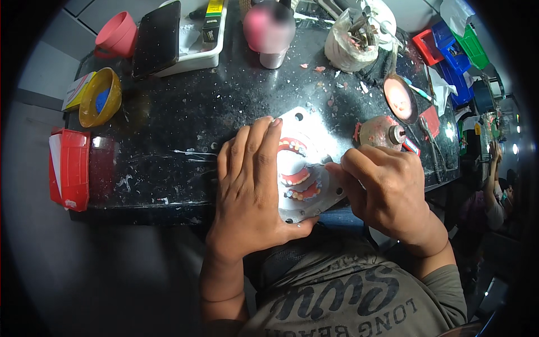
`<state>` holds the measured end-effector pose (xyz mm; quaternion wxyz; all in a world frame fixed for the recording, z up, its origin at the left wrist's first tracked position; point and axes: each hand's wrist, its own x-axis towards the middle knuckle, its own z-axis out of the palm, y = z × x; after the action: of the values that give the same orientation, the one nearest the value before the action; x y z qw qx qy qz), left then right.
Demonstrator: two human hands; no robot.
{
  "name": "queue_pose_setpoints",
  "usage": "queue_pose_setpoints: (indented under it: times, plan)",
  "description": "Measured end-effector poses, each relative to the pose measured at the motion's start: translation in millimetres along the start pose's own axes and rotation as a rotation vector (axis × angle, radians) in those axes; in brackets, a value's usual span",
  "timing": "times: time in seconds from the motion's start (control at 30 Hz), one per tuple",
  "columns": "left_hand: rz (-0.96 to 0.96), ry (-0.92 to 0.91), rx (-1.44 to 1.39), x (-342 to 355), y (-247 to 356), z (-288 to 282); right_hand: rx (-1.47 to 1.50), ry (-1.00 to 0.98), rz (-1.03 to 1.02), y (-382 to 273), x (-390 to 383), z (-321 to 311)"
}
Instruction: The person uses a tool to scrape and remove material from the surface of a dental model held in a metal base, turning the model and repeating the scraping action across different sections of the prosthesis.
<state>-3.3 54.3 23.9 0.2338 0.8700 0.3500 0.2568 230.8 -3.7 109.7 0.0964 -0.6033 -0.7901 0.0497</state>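
White plate (311, 137) w/ dentures (294, 178), L fingers (265, 154) sl. spread on edge, R fingers (359, 163) opp., pinching unclear obj.

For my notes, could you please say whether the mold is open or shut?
Open: the mold has tooth rows exposed on top.

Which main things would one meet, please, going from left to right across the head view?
Red tray → yellow bowl → flat black slab → left hand → pale plate with rows of teeth → right hand → green bin.
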Motion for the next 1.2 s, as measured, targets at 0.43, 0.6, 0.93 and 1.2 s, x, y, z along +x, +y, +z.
queue_pose_setpoints:
  times: [0.43,0.6,0.93,1.2]
  plan:
    - [-0.013,0.031,0.002,-0.2,-1.8,2.8,0.068,0.127,-0.045,8.0,2.9,23.5]
    - [-0.019,0.022,0.004,0.5,-1.0,2.4,0.104,0.147,-0.029,7.6,-4.6,13.2]
    - [-0.021,0.023,0.010,0.0,-0.8,3.6,0.056,0.153,-0.080,4.5,-9.6,16.9]
    - [-0.017,0.011,0.013,1.0,-2.3,1.7,0.028,0.085,-0.049,10.1,4.0,17.4]
